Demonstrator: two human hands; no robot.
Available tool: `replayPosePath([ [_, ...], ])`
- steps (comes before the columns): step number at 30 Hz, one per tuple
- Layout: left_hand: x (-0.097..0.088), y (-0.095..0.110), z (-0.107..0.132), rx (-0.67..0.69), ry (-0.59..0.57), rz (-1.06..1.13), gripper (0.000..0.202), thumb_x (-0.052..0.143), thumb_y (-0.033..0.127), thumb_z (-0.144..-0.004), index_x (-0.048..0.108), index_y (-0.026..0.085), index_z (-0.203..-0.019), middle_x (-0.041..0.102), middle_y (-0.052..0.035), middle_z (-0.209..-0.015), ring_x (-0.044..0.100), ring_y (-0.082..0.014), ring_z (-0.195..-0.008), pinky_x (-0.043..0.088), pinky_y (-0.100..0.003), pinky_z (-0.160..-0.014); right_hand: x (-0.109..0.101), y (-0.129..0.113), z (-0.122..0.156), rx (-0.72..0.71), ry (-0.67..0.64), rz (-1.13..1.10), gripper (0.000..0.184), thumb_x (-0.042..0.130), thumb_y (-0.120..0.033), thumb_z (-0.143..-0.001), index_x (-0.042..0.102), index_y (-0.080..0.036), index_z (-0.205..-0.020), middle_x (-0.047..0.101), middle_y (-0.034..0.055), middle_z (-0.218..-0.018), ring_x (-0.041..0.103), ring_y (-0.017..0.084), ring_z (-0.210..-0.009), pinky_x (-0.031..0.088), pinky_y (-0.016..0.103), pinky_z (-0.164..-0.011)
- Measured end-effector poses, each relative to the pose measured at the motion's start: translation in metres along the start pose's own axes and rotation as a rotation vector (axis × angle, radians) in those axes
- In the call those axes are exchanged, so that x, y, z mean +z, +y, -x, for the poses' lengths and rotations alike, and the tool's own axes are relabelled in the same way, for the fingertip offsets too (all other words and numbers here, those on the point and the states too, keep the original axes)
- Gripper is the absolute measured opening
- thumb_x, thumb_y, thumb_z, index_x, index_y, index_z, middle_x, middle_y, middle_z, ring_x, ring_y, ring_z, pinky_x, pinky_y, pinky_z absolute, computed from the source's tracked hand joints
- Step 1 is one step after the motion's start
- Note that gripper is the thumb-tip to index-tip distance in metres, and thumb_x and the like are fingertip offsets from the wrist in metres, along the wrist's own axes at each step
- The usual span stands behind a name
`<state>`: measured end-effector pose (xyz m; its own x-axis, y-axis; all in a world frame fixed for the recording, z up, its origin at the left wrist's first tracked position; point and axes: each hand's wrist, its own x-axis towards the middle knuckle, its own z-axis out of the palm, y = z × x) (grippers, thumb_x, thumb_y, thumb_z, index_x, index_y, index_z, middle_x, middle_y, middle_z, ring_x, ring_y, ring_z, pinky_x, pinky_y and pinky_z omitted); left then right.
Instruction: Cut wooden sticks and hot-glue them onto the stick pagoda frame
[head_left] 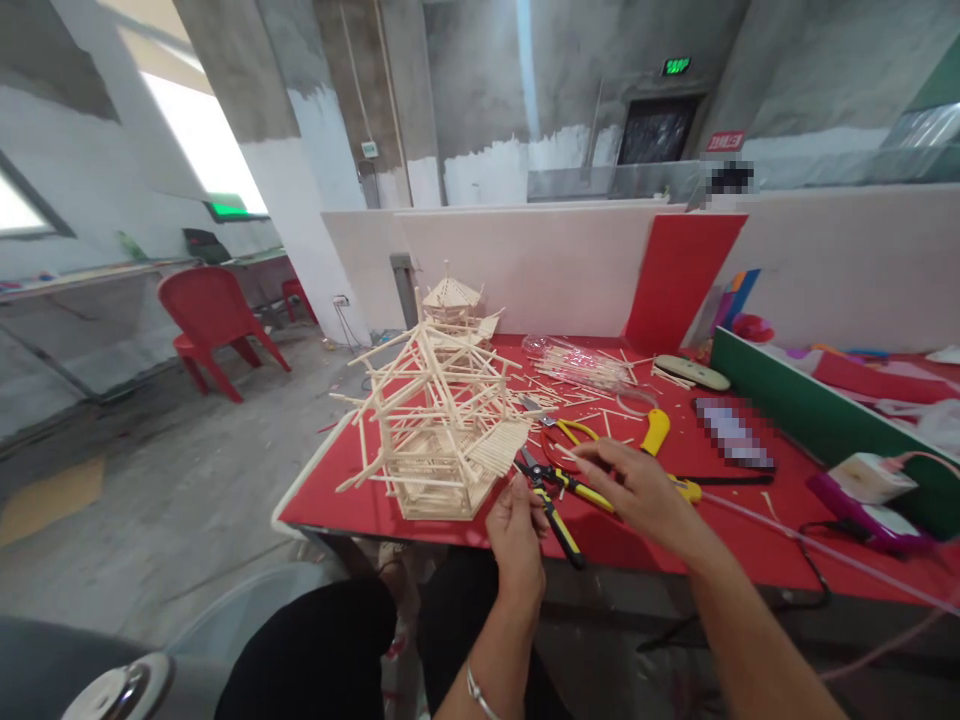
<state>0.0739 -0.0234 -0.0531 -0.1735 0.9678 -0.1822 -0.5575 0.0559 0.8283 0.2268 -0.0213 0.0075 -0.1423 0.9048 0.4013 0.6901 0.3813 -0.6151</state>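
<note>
A model pavilion [435,430] built of thin wooden sticks stands at the table's front left. A slatted stick panel [499,447] slopes out from its right side. Just below this panel is my left hand [517,525], its thumb and fingers pinched together; what they hold, if anything, is too small to make out. My right hand [637,485] reaches over the tools with a short wooden stick [564,452] at its closed fingertips. Between the hands lie cutting pliers [559,520] with yellow and black handles. Behind them is a second pair of pliers [574,432] with yellow-orange handles.
Loose sticks and a plastic bag of sticks [577,362] lie at the back of the red table [345,490]. A glue gun [656,432], a phone [731,432] and a green divider [825,430] are at right. Another stick pavilion [452,295] stands behind the first.
</note>
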Motion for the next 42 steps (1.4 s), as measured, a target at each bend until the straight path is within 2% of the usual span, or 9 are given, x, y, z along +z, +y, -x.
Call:
replayPosePath([
  [2, -0.002, 0.007, 0.005, -0.038, -0.049, 0.017, 0.038, 0.073, 0.048, -0.070, 0.065, 0.011, -0.065, 0.055, 0.0008, -0.050, 0.043, -0.0046, -0.039, 0.028, -0.015, -0.037, 0.015, -0.024, 0.015, -0.037, 0.144, -0.030, 0.019, 0.050, -0.032, -0.093, 0.065, -0.023, -0.100, 0.066, 0.0041, -0.090, 0.062, 0.016, -0.083, 0.048, 0.027, -0.073],
  [5, -0.007, 0.025, 0.014, -0.077, -0.120, 0.111, 0.030, 0.076, 0.040, -0.070, 0.069, 0.011, -0.077, 0.058, 0.0008, -0.057, 0.045, -0.0047, -0.043, 0.029, -0.015, -0.039, 0.038, -0.054, 0.028, -0.065, 0.295, -0.037, 0.014, 0.054, -0.027, -0.091, 0.066, -0.023, -0.098, 0.065, 0.0038, -0.087, 0.062, 0.015, -0.080, 0.049, 0.027, -0.071],
  [10, -0.009, 0.055, 0.026, -0.157, -0.033, 0.221, 0.024, 0.082, 0.029, -0.062, 0.066, 0.014, -0.071, 0.054, 0.0037, -0.054, 0.045, -0.0045, -0.044, 0.035, -0.015, -0.043, 0.061, -0.079, 0.033, -0.107, 0.424, -0.074, 0.009, 0.059, -0.019, -0.089, 0.066, -0.022, -0.094, 0.066, 0.0028, -0.084, 0.063, 0.014, -0.078, 0.050, 0.026, -0.072],
  [14, -0.008, 0.064, 0.027, -0.159, 0.013, 0.173, 0.027, 0.081, 0.030, -0.062, 0.061, 0.014, -0.066, 0.046, 0.0063, -0.047, 0.038, -0.0034, -0.040, 0.027, -0.014, -0.038, 0.065, -0.079, 0.031, -0.096, 0.399, -0.152, 0.012, 0.058, -0.018, -0.089, 0.066, -0.022, -0.097, 0.067, 0.0029, -0.085, 0.064, 0.014, -0.077, 0.052, 0.026, -0.070],
  [17, -0.008, 0.065, 0.025, -0.124, 0.025, 0.153, 0.029, 0.081, 0.030, -0.062, 0.059, 0.013, -0.068, 0.049, 0.0058, -0.052, 0.039, -0.0028, -0.041, 0.026, -0.014, -0.038, 0.065, -0.076, 0.031, -0.058, 0.376, -0.198, 0.013, 0.058, -0.020, -0.089, 0.067, -0.023, -0.098, 0.068, 0.0031, -0.085, 0.064, 0.014, -0.075, 0.052, 0.024, -0.064],
  [21, -0.009, 0.067, 0.022, -0.080, 0.041, 0.154, 0.032, 0.081, 0.031, -0.063, 0.055, 0.014, -0.064, 0.049, 0.0059, -0.053, 0.037, -0.0022, -0.040, 0.025, -0.014, -0.036, 0.072, -0.075, 0.030, -0.022, 0.414, -0.206, 0.008, 0.059, -0.022, -0.088, 0.067, -0.023, -0.090, 0.068, 0.0022, -0.079, 0.063, 0.013, -0.070, 0.050, 0.023, -0.058],
  [29, -0.013, 0.069, 0.014, -0.109, 0.095, 0.200, 0.028, 0.082, 0.027, -0.062, 0.057, 0.014, -0.066, 0.047, 0.0074, -0.049, 0.038, -0.0026, -0.039, 0.030, -0.013, -0.037, 0.094, -0.079, 0.017, -0.054, 0.484, -0.171, 0.007, 0.061, -0.020, -0.087, 0.067, -0.021, -0.089, 0.068, 0.0023, -0.079, 0.062, 0.014, -0.073, 0.049, 0.027, -0.067],
  [33, -0.013, 0.068, 0.011, -0.111, 0.116, 0.228, 0.028, 0.083, 0.025, -0.060, 0.060, 0.013, -0.069, 0.049, 0.0073, -0.052, 0.040, -0.0023, -0.039, 0.029, -0.013, -0.037, 0.097, -0.077, 0.012, -0.054, 0.492, -0.184, 0.007, 0.060, -0.020, -0.087, 0.067, -0.022, -0.089, 0.068, 0.0028, -0.079, 0.063, 0.015, -0.074, 0.049, 0.028, -0.069],
  [42, -0.011, 0.071, 0.007, -0.096, 0.123, 0.184, 0.035, 0.085, 0.028, -0.057, 0.055, 0.014, -0.066, 0.049, 0.0075, -0.052, 0.040, -0.0016, -0.040, 0.030, -0.012, -0.037, 0.101, -0.074, 0.009, -0.048, 0.499, -0.218, 0.010, 0.058, -0.022, -0.089, 0.068, -0.022, -0.091, 0.068, 0.0037, -0.080, 0.064, 0.015, -0.076, 0.050, 0.027, -0.069],
])
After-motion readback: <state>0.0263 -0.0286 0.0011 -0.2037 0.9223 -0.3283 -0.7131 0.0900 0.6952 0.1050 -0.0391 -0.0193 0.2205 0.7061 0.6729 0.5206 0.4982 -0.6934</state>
